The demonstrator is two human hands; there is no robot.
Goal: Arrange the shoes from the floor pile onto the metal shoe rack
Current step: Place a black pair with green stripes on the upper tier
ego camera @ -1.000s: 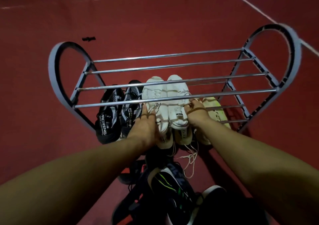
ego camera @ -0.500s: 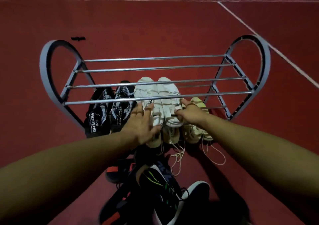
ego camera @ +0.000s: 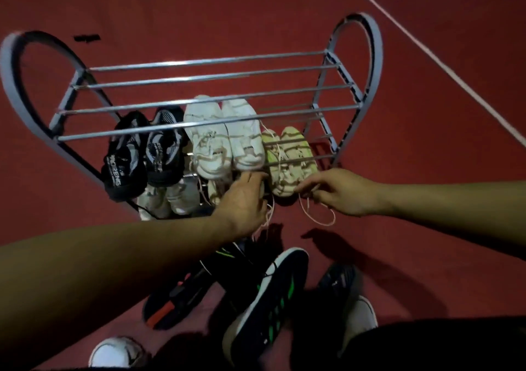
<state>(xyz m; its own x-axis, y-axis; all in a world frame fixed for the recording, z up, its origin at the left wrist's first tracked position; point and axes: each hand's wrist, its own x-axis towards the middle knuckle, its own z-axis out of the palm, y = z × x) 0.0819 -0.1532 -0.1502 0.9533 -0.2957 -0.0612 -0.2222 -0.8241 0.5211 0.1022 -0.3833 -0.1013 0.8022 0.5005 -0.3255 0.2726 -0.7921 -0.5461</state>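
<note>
Metal shoe rack stands on the red floor, with black shoes, white shoes and pale yellow-green shoes side by side on a lower tier. Left hand is loosely open, fingertips touching the heel of a white shoe. Right hand pinches a lace at the yellow-green heels. Dark shoe pile lies near the person.

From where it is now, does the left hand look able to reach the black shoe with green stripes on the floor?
Probably yes. The left hand sits just above the green-striped shoe, and nothing visible lies between them; it seems to hold nothing.
</note>
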